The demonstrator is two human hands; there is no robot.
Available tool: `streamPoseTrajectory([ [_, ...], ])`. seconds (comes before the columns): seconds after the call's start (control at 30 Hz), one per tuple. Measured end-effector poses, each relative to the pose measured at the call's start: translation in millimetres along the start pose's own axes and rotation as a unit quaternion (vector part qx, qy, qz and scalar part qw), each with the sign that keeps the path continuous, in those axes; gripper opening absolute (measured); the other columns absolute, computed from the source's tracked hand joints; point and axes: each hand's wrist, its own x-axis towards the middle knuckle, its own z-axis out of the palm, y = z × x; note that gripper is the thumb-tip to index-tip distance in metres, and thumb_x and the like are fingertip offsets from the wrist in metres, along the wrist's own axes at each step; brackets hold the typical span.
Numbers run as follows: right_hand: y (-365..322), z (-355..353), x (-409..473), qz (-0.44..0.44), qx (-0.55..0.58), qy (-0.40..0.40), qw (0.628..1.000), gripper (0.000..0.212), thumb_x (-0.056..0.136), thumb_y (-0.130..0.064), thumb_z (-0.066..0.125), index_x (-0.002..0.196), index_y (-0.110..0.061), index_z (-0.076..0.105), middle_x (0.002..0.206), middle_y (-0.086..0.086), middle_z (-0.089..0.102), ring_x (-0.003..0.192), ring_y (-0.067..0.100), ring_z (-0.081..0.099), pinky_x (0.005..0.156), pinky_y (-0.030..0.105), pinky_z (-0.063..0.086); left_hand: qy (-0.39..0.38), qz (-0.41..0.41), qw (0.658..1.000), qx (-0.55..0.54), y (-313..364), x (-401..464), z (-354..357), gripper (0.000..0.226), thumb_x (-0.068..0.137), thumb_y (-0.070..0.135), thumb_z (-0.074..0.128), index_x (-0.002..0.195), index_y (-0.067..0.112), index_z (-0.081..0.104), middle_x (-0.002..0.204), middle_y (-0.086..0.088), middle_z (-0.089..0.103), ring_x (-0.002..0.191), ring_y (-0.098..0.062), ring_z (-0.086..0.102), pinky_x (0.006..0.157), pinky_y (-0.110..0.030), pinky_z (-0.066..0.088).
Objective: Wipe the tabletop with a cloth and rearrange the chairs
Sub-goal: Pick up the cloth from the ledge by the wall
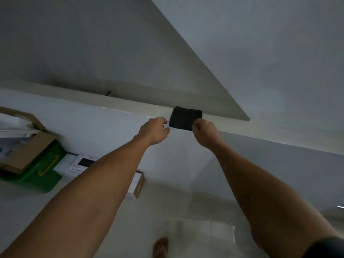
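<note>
A small dark folded cloth (185,118) lies over the top edge of a low white wall or ledge (130,107) ahead of me. My left hand (155,130) pinches the cloth's lower left corner. My right hand (203,132) has its fingers curled on the cloth's lower right corner. Both arms reach forward and up. No table or chair is in view.
On the floor at the left stand an open cardboard box (24,146), a green box (41,172) and flat white boxes (83,162). A sloping white surface (242,53) rises at the upper right. A sandalled foot (161,247) stands on the pale tiled floor (195,229).
</note>
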Motion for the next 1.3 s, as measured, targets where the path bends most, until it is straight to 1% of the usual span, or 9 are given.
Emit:
streamPoseTrajectory([
  [0.23,24.2,-6.7,67.3,0.073,-0.004,0.016,0.997,0.024,0.105,-0.03,0.049,0.113,-0.017,0.067,0.114,0.013,0.07,0.099,0.031,0.068,0.09,0.053,0.059,-0.028,0.055,0.998,0.025,14.8,100.6,1.5,0.04,0.101,0.034,0.058,0.137,0.018,0.062,0.13,-0.01,0.068,0.114,-0.033,0.065,0.094,-0.042,0.054],
  [0.43,62.5,-12.5,132.3,0.093,0.005,0.009,0.996,0.042,0.106,-0.031,0.054,0.142,-0.011,0.06,0.14,0.015,0.065,0.125,0.034,0.063,0.105,0.047,0.052,-0.059,0.089,0.994,0.021,30.3,179.1,20.3,0.025,0.101,0.03,0.06,0.12,0.016,0.068,0.109,-0.007,0.07,0.101,-0.029,0.068,0.084,-0.043,0.058],
  [0.6,90.0,-7.8,185.6,0.083,-0.002,-0.039,0.996,0.048,0.106,-0.033,0.058,0.146,-0.006,0.057,0.144,0.018,0.06,0.13,0.034,0.058,0.109,0.044,0.048,-0.086,0.062,0.994,0.023,27.5,233.3,42.4,0.05,0.102,0.03,0.061,0.148,0.012,0.053,0.144,-0.014,0.06,0.128,-0.032,0.059,0.107,-0.046,0.05],
  [0.67,100.7,-4.0,205.3,0.079,-0.01,-0.061,0.995,0.05,0.107,-0.035,0.059,0.147,-0.006,0.056,0.143,0.019,0.058,0.129,0.034,0.058,0.108,0.042,0.046,-0.105,0.044,0.993,0.027,22.8,255.1,52.5,0.053,0.103,0.029,0.061,0.151,0.011,0.05,0.15,-0.014,0.055,0.134,-0.032,0.054,0.112,-0.043,0.045],
  [0.93,121.0,14.7,247.3,0.07,-0.03,-0.139,0.987,0.056,0.102,-0.047,0.063,0.138,-0.003,0.064,0.141,0.018,0.055,0.126,0.035,0.059,0.106,0.043,0.05,-0.174,-0.008,0.984,0.03,3.2,296.1,76.2,0.064,0.101,0.018,0.055,0.161,0.017,0.034,0.162,-0.015,0.041,0.147,-0.034,0.041,0.121,-0.042,0.034],
  [1.03,120.4,19.7,253.5,0.066,-0.049,-0.169,0.982,0.046,0.101,-0.043,0.064,0.119,-0.002,0.074,0.126,0.019,0.064,0.112,0.036,0.064,0.096,0.047,0.055,-0.193,-0.021,0.98,0.052,-1.0,301.7,82.1,0.062,0.101,0.021,0.053,0.16,0.016,0.036,0.16,-0.015,0.044,0.144,-0.034,0.044,0.117,-0.041,0.036],
  [1.17,121.1,23.7,259.1,0.064,0.001,-0.156,0.986,0.027,0.094,-0.031,0.075,0.114,-0.013,0.073,0.122,0.014,0.064,0.113,0.033,0.061,0.096,0.045,0.053,-0.191,-0.019,0.979,0.069,2.5,305.5,83.2,0.064,0.098,0.018,0.056,0.16,0.014,0.037,0.161,-0.016,0.041,0.147,-0.035,0.04,0.119,-0.045,0.032],
  [1.23,119.2,23.9,258.6,0.07,0.042,-0.142,0.986,0.017,0.091,-0.022,0.078,0.105,-0.018,0.07,0.121,0.012,0.064,0.113,0.03,0.059,0.097,0.043,0.051,-0.175,0.006,0.982,0.075,5.6,306.2,82.4,0.051,0.093,0.01,0.058,0.144,0.009,0.056,0.146,-0.019,0.055,0.134,-0.037,0.051,0.11,-0.046,0.042],
  [1.3,115.0,22.4,255.0,0.083,0.094,-0.122,0.985,0.013,0.088,-0.014,0.078,0.096,-0.018,0.068,0.115,0.009,0.066,0.108,0.027,0.061,0.09,0.038,0.05,-0.153,0.031,0.985,0.072,6.1,304.1,80.7,0.03,0.088,0.003,0.059,0.116,0.007,0.069,0.12,-0.018,0.065,0.114,-0.036,0.061,0.09,-0.041,0.048],
])
